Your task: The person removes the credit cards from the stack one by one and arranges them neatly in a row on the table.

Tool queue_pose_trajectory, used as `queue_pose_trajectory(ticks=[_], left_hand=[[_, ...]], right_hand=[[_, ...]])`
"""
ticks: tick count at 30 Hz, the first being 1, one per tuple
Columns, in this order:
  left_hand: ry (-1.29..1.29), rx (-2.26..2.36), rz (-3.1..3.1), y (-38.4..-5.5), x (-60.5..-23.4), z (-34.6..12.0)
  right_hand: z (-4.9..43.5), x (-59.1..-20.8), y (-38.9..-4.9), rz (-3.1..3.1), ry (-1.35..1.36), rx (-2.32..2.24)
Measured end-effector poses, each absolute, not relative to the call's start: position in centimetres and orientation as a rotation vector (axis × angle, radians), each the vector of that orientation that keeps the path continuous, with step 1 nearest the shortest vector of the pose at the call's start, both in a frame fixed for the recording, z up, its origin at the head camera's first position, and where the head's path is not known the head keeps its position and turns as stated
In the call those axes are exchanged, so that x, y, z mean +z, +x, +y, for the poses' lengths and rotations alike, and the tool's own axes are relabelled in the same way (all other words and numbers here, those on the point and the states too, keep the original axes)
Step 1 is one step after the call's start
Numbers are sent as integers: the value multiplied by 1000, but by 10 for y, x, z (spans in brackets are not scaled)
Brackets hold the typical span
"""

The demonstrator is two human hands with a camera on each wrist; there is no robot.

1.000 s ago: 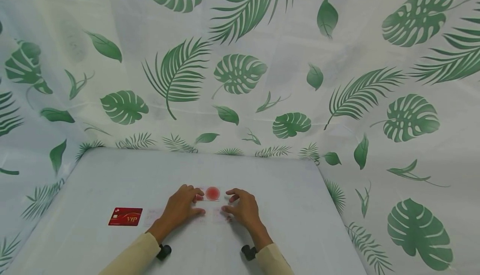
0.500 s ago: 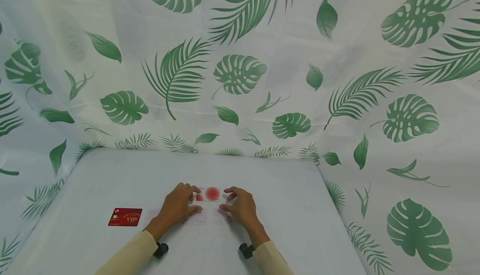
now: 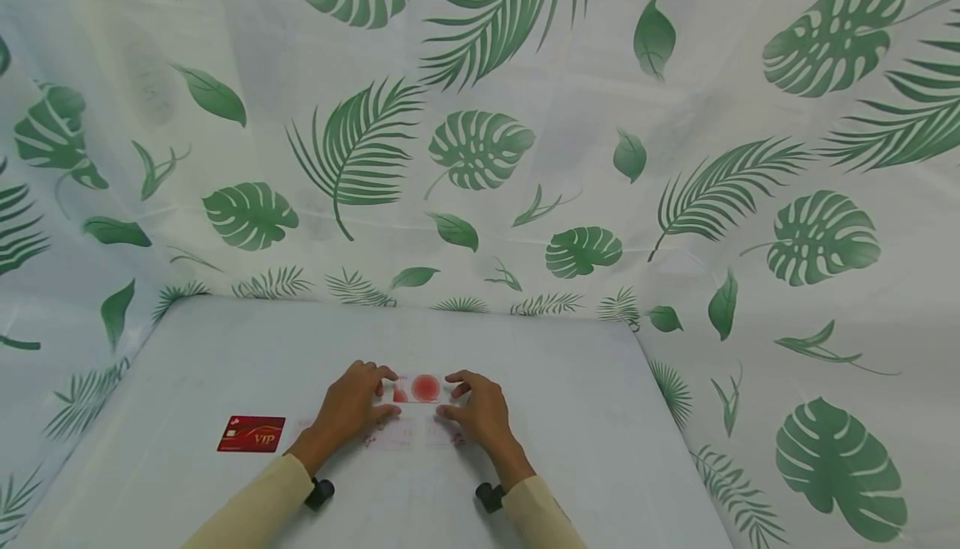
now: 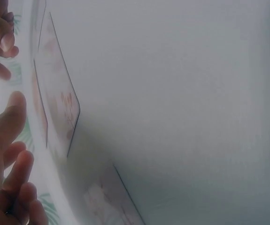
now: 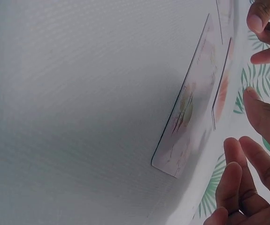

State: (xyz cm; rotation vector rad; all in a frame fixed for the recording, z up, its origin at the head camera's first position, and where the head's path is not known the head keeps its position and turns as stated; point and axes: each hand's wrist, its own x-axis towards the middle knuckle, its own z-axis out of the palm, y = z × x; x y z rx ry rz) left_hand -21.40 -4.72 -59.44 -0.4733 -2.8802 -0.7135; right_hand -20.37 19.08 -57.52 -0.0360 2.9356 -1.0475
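Note:
A card with a red circle (image 3: 425, 387) lies flat on the white table between my two hands in the head view. My left hand (image 3: 348, 403) has its bent fingers and thumb spread near the card's left end. On the other side, my right hand (image 3: 483, 416) is held in a similar curve, with a small gap between its fingertips and the card. Nothing is gripped by either hand. Nearer the body lie pale pink-patterned cards, one by the left thumb (image 3: 393, 434) and one partly under the right hand, seen as a pale card (image 5: 184, 110) in the right wrist view.
A red VIP card (image 3: 251, 434) lies on the table's left side. Beside it another pale card is partly hidden by the left forearm. A white cloth with green leaves (image 3: 480, 149) hangs behind and around the white table (image 3: 585, 416).
My left hand has drawn back leftward, uncovering the left end of the red-circle card. The right hand has shifted slightly left. The cards stay where they were.

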Motion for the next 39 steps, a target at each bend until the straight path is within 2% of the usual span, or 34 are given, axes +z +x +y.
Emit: queue_pose_trajectory(ticks=[39], left_hand=[[-495,-732,-2883,-232,-594,-49]], right_hand=[[181,-584,-223,2929,-35,-963]])
